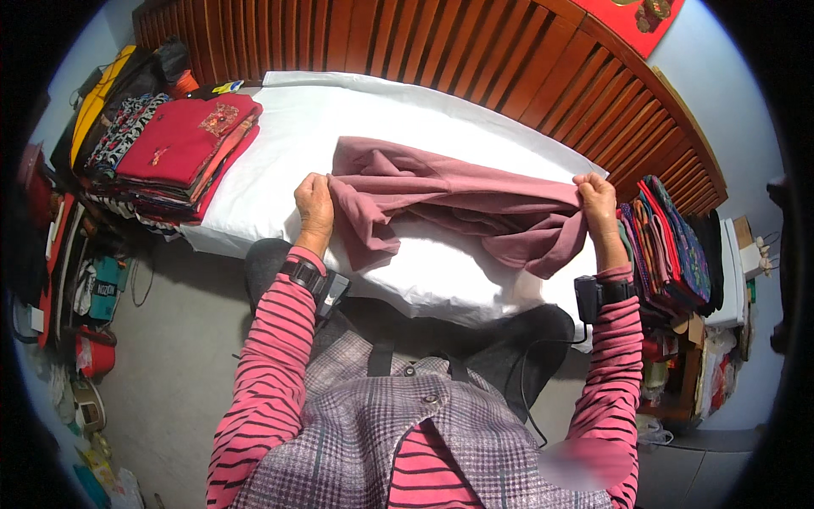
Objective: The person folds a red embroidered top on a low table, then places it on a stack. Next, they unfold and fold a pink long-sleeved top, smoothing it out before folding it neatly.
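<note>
A dusty-pink cloth garment is stretched sideways between my two hands, above a white sheet. My left hand is closed on its left end, where a bunched fold hangs down. At the right end, my right hand grips the cloth near its upper corner, and a loose fold droops below. The middle of the garment is wrinkled, with darker folds along its lower side. Its exact kind cannot be told from this view. Both wrists carry black straps with small devices.
A stack of folded clothes with a red embroidered piece lies on the sheet's left end. More folded clothes stand at the right. Behind the sheet rises a slatted wooden headboard. A black cable hangs by my right arm.
</note>
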